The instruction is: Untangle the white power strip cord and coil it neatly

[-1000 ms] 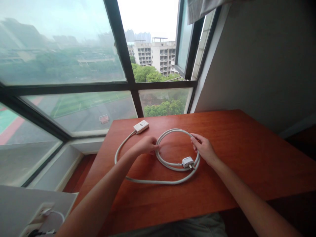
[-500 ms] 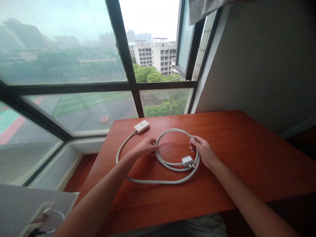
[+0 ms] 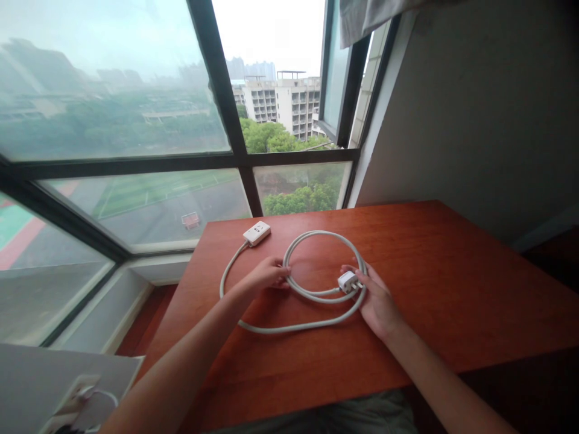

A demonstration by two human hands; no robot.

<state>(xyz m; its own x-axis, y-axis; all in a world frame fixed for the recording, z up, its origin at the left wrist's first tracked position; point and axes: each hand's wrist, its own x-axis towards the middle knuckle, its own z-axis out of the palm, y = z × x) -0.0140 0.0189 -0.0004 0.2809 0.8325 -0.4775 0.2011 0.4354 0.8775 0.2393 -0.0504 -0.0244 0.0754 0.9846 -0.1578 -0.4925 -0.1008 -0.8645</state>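
Note:
A white extension cord (image 3: 323, 233) is partly wound into a round coil over the wooden table. My left hand (image 3: 272, 273) pinches the coil's left side between thumb and fingers. On the right side, my right hand (image 3: 373, 295) is closed around the cord, its thumb near the white plug (image 3: 348, 282) and some fingers hidden behind the coil. The plug's metal prongs point right. From the coil a looser length sweeps below and behind my left wrist, up to the white socket block (image 3: 257, 233), which lies near the table's far left edge.
The reddish-brown table (image 3: 434, 289) meets a window with dark frames (image 3: 181, 164) at its far side. One pane stands open under a grey curtain (image 3: 368, 18). At lower left, a wall outlet (image 3: 75, 401) has a white plug and cable in it.
My right hand has slid down the coil's right side to beside the plug. The plug has risen slightly, and the loose length of cord has drawn in a little. My left hand keeps its grip.

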